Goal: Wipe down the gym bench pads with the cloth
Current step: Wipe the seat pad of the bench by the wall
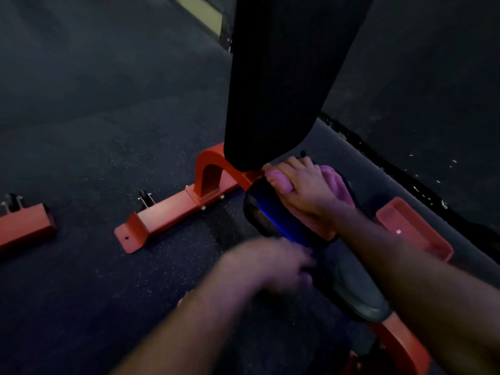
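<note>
A black seat pad (273, 212) lies low on the orange bench frame (173, 209). Behind it rises the tall black back pad (278, 85), tilted upright. My right hand (303, 185) grips a bunched pink cloth (335, 185) and presses it on the far end of the seat pad, just under the back pad's lower edge. My left hand (273, 261) is blurred; it rests against the near left side of the seat pad, and how its fingers lie is unclear.
Dark speckled rubber floor (94, 117) spreads to the left. An orange foot bar (135, 234) with a small wheel crosses the floor. Another orange frame piece (24, 226) lies at far left. A dark wall (433, 90) stands close on the right.
</note>
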The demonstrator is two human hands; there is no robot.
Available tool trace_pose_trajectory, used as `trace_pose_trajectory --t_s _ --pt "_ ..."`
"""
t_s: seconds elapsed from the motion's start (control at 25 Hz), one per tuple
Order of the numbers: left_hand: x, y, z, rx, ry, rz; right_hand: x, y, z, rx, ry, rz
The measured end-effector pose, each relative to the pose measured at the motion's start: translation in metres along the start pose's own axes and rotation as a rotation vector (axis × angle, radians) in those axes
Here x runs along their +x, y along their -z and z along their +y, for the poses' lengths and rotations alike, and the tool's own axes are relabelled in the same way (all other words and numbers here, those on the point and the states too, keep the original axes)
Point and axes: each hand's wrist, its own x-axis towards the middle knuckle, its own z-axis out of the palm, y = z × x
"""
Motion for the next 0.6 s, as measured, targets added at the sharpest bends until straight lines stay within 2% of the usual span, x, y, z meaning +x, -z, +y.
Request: trace_pose_trajectory --t_s 0.04,0.08,0.12,0.16,0.2,0.28,0.36,0.4,0.52,0.6 --pt "-0.012 0.03 -0.018 0.07 0.058 0.068 -0.002 -0.006 -0.009 0.033 -0.062 0.023" --pt "-0.017 0.058 -0.038 0.251 0.083 0.234 -0.006 -0.012 -0.014 0.062 -0.105 0.06" --pt "-0.019 0.081 -0.057 0.501 0.073 0.452 -0.01 -0.015 -0.017 0.076 -0.117 0.094" --pt "-0.016 0.097 -0.075 0.783 0.052 0.585 -0.012 -0.017 -0.019 0.066 -0.111 0.106" --pt "-0.011 0.113 -0.089 1.081 0.063 0.593 -0.011 -0.016 -0.02 0.044 -0.108 0.111" --pt "0.009 0.134 -0.107 1.465 0.036 0.412 -0.004 -0.013 -0.025 0.035 -0.123 0.084" --pt "0.021 0.144 -0.108 1.537 0.022 0.274 -0.003 -0.016 -0.042 0.021 -0.087 0.048" --pt "0.025 0.146 -0.109 1.536 0.023 0.262 -0.01 -0.019 -0.051 0.0 -0.008 0.035" --pt "0.034 0.133 -0.119 1.543 -0.029 0.318 -0.059 -0.017 -0.039 0.042 0.293 0.007" --pt "0.035 0.132 -0.127 1.569 -0.059 0.392 -0.072 -0.01 -0.013 0.079 0.265 0.028"
